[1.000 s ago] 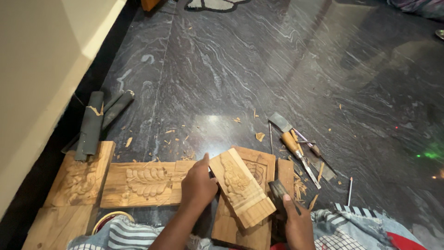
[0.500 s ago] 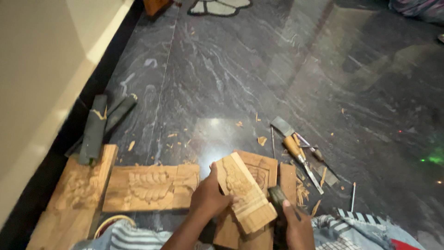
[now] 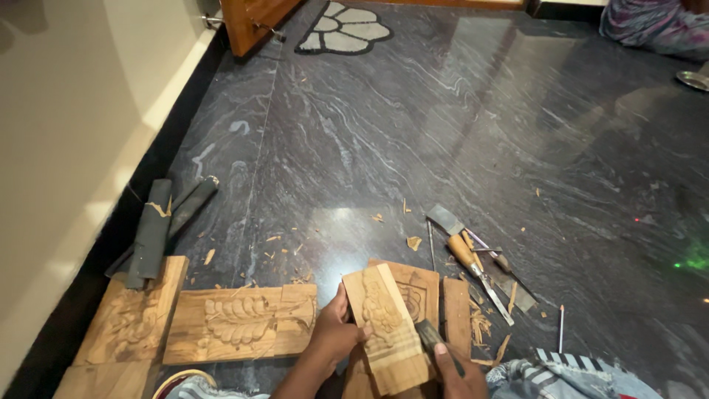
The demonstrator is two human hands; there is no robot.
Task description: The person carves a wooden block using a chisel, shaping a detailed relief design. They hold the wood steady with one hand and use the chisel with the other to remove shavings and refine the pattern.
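Dark marble floor [image 3: 458,125] with carved wooden panels [image 3: 240,321], chisels [image 3: 473,262], wood chips [image 3: 413,241].

A carved block [image 3: 385,325] is resting tilted on a panel [image 3: 415,292] on the floor [image 3: 443,133], between the hands — left hand [image 3: 334,336] at its left edge, right hand [image 3: 456,369] at its lower right, gripping a tool [image 3: 432,338]. Left of them two more panels [image 3: 240,321] [image 3: 131,318] are lying side by side; rolls [image 3: 159,225] are leaning behind those, by the wall [image 3: 66,133]. Chisels [image 3: 473,262] are lying to the right.
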